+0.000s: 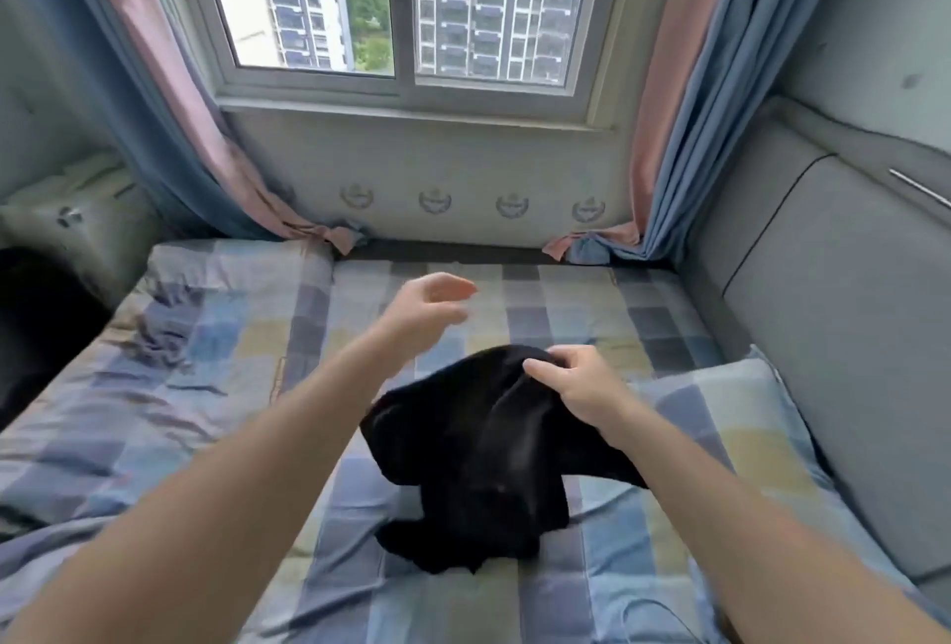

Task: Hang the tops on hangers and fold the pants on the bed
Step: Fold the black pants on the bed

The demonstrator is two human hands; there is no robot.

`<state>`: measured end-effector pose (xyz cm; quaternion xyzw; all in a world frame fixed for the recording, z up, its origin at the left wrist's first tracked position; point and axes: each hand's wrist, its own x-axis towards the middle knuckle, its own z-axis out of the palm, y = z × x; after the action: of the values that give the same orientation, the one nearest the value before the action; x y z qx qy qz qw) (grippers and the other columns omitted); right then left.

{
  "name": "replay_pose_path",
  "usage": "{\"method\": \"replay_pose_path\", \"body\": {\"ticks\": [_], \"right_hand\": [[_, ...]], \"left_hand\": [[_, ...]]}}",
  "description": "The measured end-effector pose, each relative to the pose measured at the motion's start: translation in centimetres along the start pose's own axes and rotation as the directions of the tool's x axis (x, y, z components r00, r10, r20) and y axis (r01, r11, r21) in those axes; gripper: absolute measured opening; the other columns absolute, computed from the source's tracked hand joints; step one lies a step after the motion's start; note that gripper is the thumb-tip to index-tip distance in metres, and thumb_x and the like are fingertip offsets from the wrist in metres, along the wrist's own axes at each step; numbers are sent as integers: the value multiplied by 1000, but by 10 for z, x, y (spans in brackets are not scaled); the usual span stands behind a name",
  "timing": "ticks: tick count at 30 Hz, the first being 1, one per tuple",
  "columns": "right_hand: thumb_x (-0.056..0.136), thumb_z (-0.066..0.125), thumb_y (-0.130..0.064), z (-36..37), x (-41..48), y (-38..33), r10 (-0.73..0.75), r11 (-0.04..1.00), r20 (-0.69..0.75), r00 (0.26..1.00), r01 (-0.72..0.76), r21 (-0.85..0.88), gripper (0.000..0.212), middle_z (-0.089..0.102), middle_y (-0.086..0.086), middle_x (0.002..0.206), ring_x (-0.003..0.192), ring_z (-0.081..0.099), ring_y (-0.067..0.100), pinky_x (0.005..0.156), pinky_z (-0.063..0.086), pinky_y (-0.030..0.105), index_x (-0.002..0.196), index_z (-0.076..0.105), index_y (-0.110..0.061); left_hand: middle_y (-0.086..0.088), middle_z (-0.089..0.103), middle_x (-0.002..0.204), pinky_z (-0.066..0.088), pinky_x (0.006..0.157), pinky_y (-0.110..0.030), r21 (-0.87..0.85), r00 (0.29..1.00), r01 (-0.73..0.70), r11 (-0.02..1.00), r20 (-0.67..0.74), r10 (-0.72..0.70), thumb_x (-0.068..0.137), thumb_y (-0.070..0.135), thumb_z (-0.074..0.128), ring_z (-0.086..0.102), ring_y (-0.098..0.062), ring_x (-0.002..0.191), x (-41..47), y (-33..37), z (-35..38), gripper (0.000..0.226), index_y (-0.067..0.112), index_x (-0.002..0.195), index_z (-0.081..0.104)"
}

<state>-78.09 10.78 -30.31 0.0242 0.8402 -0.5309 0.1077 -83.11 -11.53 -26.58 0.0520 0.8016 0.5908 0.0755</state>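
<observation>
The garment at the right hand is plain black; the bed sheet beneath both hands is checked in blue, grey, lilac and pale yellow; the pillow just right of the right hand repeats that check; beyond the left hand, the wall is pale with a row of grey-blue crest emblems; the curtains flanking it are blue and pink; the padded panel further right is grey.

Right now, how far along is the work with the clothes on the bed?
Done: nothing visible; no hanger or folded piece is in view. In hand: the right hand pinches a crumpled black garment, partly lifted off the bed; the left hand hovers open. Left: folding or hanging it; top or pants, I cannot tell.
</observation>
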Motion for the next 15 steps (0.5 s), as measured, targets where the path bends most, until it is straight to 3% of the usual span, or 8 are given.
{"method": "replay_pose_path", "body": {"ticks": [2, 4, 5, 7, 9, 11, 13, 15], "right_hand": [[95, 67, -24, 14, -6, 11, 44, 998, 71, 996, -40, -47, 32, 61, 10, 74, 69, 59, 21, 68, 43, 33, 90, 66, 8], [94, 69, -22, 27, -15, 19, 67, 997, 125, 990, -64, -32, 26, 62, 6, 72, 69, 59, 18, 67, 44, 32, 86, 69, 3], [93, 69, -21, 31, -17, 21, 59, 998, 146, 987, -54, -42, 20, 64, 3, 70, 66, 60, 14, 64, 45, 28, 82, 71, -4], [91, 71, -20, 36, -21, 25, 48, 997, 168, 985, -38, -61, 15, 65, -4, 66, 60, 58, 6, 58, 45, 18, 78, 71, -13], [88, 74, -18, 36, -25, 27, 25, 998, 191, 981, -12, -69, 13, 64, -9, 64, 58, 57, 1, 56, 43, 13, 76, 70, -17], [84, 77, -19, 36, -30, 42, 50, 991, 232, 971, -21, -129, 10, 68, -8, 71, 64, 62, 1, 61, 48, 15, 83, 68, -20], [81, 80, -22, 38, -38, 64, 128, 973, 271, 954, -67, -223, 18, 72, 1, 84, 78, 69, 11, 71, 53, 26, 93, 67, -19], [83, 77, -23, 43, -47, 89, 204, 947, 258, 944, -124, -295, 13, 71, 4, 87, 84, 69, 20, 73, 52, 33, 90, 67, -21]], "left_hand": [[7, 59, 131, 44, 94, -20, 35, 986, 37, 999, 163, -42, 84, -8, 61, 52, -4, 117, -24, -38, 25, 53, 29, 122, 59], [13, 57, 129, 44, 91, -10, 90, 963, 49, 995, 261, -71, 77, 0, 62, 52, 6, 114, -49, -71, 50, 63, 37, 127, 54], [11, 60, 126, 46, 92, -12, 107, 959, 51, 993, 274, -78, 75, 8, 63, 55, 4, 112, -60, -85, 62, 61, 37, 128, 54], [5, 67, 118, 50, 99, -34, 104, 967, 58, 993, 240, -82, 79, 20, 62, 62, -12, 111, -77, -110, 82, 44, 28, 123, 60], [4, 69, 98, 50, 92, -51, 115, 987, 55, 992, 145, -72, 88, 24, 58, 65, -21, 100, -87, -122, 88, 20, 24, 106, 66], [5, 68, 90, 50, 88, -52, 119, 993, 81, 990, 78, -91, 94, 19, 55, 64, -21, 93, -88, -130, 86, 13, 26, 97, 66], [5, 68, 93, 51, 87, -43, 97, 992, 119, 988, 30, -123, 96, 17, 51, 63, -17, 93, -91, -135, 83, 18, 28, 96, 66], [3, 67, 92, 48, 83, -36, 66, 989, 149, 987, -9, -149, 97, 13, 50, 62, -16, 91, -93, -137, 80, 20, 26, 93, 65]]}}
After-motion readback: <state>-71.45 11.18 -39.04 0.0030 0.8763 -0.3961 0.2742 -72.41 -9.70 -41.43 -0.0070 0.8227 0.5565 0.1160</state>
